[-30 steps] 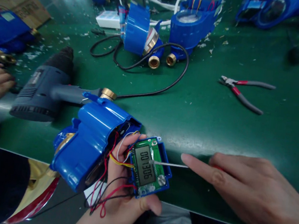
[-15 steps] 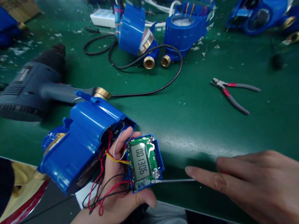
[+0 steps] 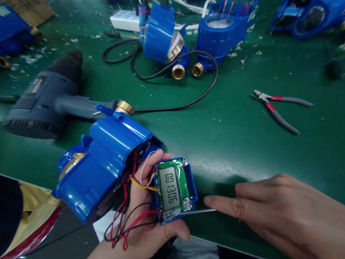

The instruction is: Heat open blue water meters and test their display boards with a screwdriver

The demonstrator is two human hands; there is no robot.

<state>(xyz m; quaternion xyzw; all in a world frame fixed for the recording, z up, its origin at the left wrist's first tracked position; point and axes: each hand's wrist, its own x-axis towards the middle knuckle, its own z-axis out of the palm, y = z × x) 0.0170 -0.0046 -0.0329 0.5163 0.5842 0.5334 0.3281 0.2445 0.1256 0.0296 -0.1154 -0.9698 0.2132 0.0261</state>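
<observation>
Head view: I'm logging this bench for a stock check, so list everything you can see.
display module: one, green board in a blue frame, in the left hand.
meter housing: one, blue, wired to the module, at the bench edge.
screwdriver: one, thin metal shaft, tip at the module.
heat gun: one, dark grey, left on the bench.
pliers: one, red and grey, right of centre.
other meters: several, blue, far side.
bench: one, green.
left hand: cradles the module.
right hand: holds the screwdriver.
</observation>
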